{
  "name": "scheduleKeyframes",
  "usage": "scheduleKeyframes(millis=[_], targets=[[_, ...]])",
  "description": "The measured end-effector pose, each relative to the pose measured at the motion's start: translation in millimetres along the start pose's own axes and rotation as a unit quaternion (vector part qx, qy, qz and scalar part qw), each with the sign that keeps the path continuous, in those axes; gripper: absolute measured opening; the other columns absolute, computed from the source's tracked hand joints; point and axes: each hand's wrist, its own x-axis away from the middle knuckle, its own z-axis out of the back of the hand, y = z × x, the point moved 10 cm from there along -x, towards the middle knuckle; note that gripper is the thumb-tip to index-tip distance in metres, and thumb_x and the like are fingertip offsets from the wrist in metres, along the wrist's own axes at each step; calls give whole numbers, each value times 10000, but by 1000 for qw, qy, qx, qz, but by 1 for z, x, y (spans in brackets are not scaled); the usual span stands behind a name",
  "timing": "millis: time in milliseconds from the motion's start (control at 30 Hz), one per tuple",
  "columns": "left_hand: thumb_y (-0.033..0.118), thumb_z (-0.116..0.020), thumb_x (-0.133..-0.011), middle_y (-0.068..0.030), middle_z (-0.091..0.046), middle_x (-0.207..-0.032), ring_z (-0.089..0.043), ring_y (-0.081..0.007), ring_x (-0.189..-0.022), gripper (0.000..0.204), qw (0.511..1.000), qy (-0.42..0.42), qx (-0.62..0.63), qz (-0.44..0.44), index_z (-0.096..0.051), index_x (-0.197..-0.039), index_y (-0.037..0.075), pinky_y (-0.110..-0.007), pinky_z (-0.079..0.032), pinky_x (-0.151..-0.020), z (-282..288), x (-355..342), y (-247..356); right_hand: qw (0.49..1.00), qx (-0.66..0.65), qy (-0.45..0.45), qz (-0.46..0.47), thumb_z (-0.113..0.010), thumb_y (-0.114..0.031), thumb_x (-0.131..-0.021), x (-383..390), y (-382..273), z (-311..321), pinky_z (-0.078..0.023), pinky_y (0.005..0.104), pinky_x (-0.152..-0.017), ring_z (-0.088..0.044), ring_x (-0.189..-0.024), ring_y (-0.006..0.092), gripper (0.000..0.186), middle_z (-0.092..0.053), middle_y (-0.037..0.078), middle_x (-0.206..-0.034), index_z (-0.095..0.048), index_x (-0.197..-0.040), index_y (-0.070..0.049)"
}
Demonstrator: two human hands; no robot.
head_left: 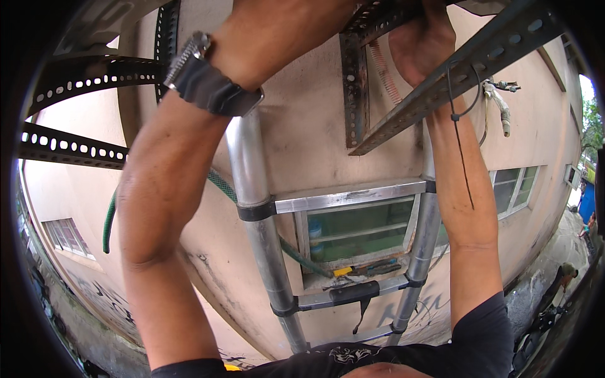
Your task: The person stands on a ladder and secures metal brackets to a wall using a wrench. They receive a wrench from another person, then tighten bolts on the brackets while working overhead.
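My left hand (287, 31) reaches up at the top edge, a dark-strapped watch (217, 85) on its wrist. Its fingers lie outside the picture. My right hand (425, 47) is raised behind a slotted steel angle bar (435, 88), close to the upright bar of the same bracket (353, 94). Its fingers are cut off or hidden at the top, so I cannot make out a grip. A black cable tie (455, 117) is looped through the angle bar, its tail hanging over my right forearm. A reddish coiled line (384, 72) runs beside the bracket.
Below me, an aluminium ladder (268, 268) leans at the wall, with a dark strap on one rung. Behind it is a window (359, 230) with tools (372, 269) on its sill. More slotted bars (94, 75) and a green hose (108, 220) are at left; a taped pipe (501, 107) protrudes at right.
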Motion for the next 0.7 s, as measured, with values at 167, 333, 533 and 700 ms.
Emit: scheduleKeyframes(millis=[167,333,533,700], targets=[[109,-644,-824,-153,-655,-729,-668,-324,-694,92,987,97,65,-113,-680,-796,28,-414,-540,-634,35,-3,20,998,-14,13,-53,-538,-549,-1036,5,4,-5,-479,442,-1046,-667,-1160,273,659,-706,137,-1245,-531,-1431,-21],[98,-629,-833,-151,-660,-744,-658,-341,-701,85,975,138,125,-124,-677,-805,34,-423,-531,-631,43,10,22,1000,2,-2,-31,-542,-568,-1026,7,7,-11,-464,439,-1072,-643,-1207,273,699,-669,128,-1329,-515,-1442,-7],[81,-589,-904,-177,-660,-725,-648,-374,-700,149,999,-18,27,-10,-659,-803,-2,-441,-528,-644,51,13,0,1000,17,-8,1,-602,-531,-1008,1,2,5,-447,429,-1094,-601,-1258,251,669,-659,98,-1340,-527,-1431,-19],[190,-540,-1053,-160,-685,-753,-655,-336,-698,231,966,-99,160,179,-655,-995,-3,-430,-525,-659,46,67,-16,997,-31,62,13,-682,-455,-983,9,-2,-2,-456,415,-1068,-594,-1215,222,581,-669,68,-1270,-566,-1377,-45]])
